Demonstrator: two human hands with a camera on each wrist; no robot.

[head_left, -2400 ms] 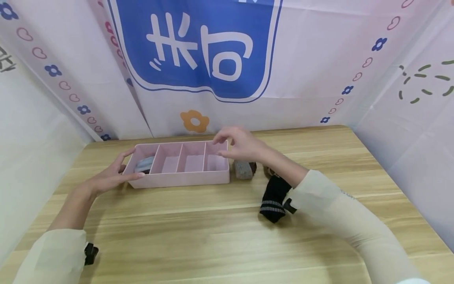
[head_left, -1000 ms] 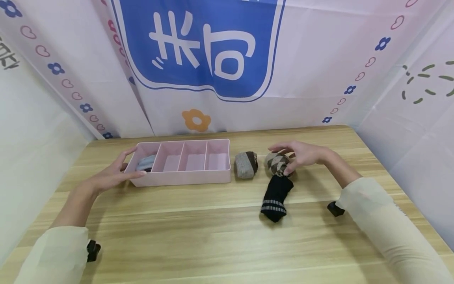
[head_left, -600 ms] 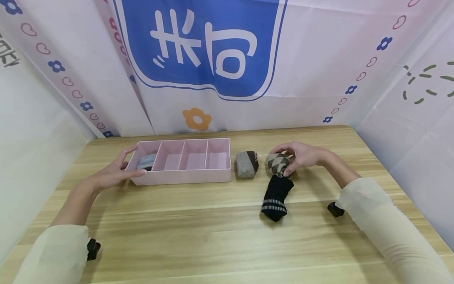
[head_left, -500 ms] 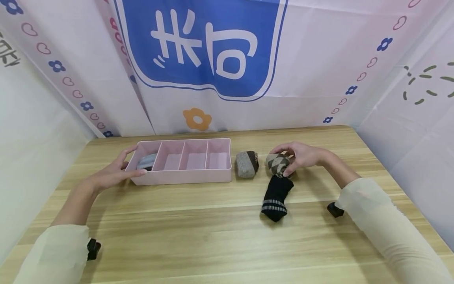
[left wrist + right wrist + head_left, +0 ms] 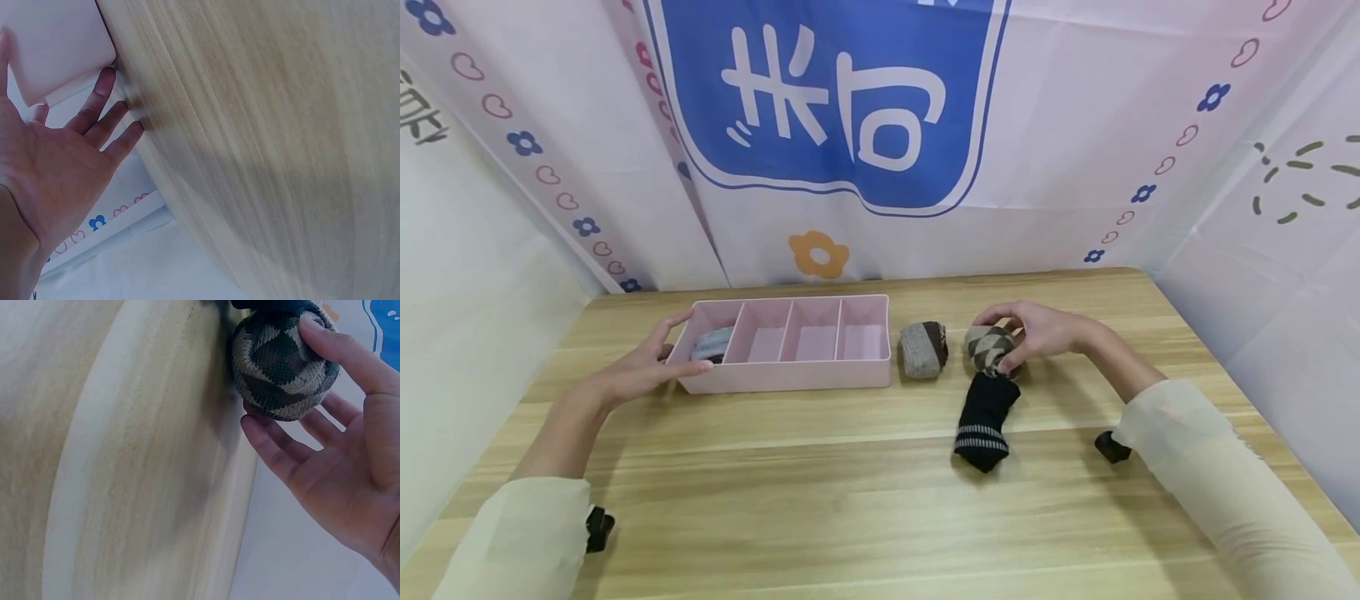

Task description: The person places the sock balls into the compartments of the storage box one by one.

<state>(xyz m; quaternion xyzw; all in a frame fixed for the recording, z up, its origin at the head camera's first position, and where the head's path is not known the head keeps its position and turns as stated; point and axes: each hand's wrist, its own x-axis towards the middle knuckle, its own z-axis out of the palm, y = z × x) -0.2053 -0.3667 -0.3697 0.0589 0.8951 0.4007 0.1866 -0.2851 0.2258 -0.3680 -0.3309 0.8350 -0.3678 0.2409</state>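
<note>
My left hand (image 5: 632, 364) grips the left end of a pink divided storage box (image 5: 782, 379), thumb on the front rim and forefinger at the back corner. In the left wrist view, the other fingers spread beside the box's end. Folded light blue socks (image 5: 711, 342) lie in its leftmost compartment. With my right hand (image 5: 1037, 333) I pinch a rolled argyle sock (image 5: 988, 346) between thumb and fingers; it sits low at the tabletop. A black sock with white stripes (image 5: 985, 421) lies right in front of it. Left of it is a folded grey and brown sock (image 5: 922, 350).
Three dividers split the pink box into compartments side by side. Under everything is a wood-grain table (image 5: 820, 500). A printed cloth backdrop (image 5: 1037, 167) hangs along the back edge, with white cloth at both sides.
My right hand has moved from above the box's rightmost compartment to the rolled argyle sock and taken hold of it. Over the last second both hands stay nearly still.
</note>
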